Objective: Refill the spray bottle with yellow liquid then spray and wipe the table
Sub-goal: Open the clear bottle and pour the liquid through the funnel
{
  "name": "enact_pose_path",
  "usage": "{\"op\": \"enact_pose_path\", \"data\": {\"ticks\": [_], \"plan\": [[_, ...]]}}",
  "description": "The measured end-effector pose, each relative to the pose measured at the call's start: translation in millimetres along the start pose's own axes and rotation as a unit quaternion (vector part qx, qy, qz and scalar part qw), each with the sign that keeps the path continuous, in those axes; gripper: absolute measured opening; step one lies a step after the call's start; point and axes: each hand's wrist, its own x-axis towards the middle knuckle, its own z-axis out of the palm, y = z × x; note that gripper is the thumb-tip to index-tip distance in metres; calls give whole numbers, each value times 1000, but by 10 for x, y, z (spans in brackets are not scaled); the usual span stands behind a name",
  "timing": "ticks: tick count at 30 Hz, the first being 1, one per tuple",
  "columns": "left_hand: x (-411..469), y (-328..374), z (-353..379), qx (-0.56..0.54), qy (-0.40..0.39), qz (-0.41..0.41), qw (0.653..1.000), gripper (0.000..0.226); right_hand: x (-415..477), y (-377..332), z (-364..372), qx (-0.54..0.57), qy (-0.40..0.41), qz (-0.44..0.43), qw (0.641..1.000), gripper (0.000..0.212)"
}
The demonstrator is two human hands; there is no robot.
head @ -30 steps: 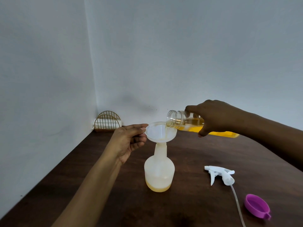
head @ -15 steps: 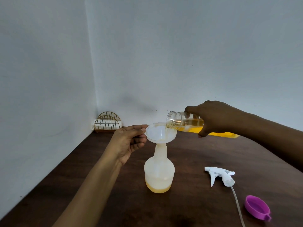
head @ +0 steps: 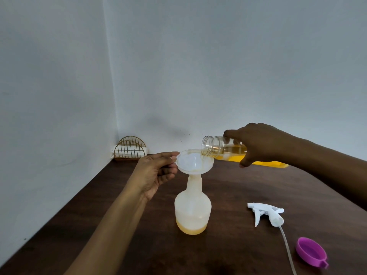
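Note:
A translucent white spray bottle (head: 193,211) stands open on the dark wooden table (head: 248,187), a shallow layer of yellow liquid in its base. A white funnel (head: 194,161) sits in its neck. My left hand (head: 156,171) pinches the funnel's rim on the left side. My right hand (head: 256,143) grips a clear bottle of yellow liquid (head: 218,148), tipped almost level with its open mouth over the funnel; a thin stream runs into the funnel. The white trigger spray head (head: 266,214) with its dip tube lies on the table to the right.
A purple cap (head: 310,252) lies open side up at the lower right, by the dip tube's end. A gold wire rack (head: 131,148) holding a white cloth stands in the far left corner against the walls. The table's left edge meets the wall.
Pouring goes on; the yellow layer in the spray bottle looks slightly deeper. Both hands stay almost where they were.

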Motion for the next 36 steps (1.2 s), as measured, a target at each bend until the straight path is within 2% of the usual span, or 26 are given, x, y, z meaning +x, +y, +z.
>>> {"op": "enact_pose_path", "data": {"ticks": [36], "plan": [[4, -1, -4, -6, 2, -2, 1000, 11, 11, -4, 12, 1, 11, -2, 1000, 73]]}}
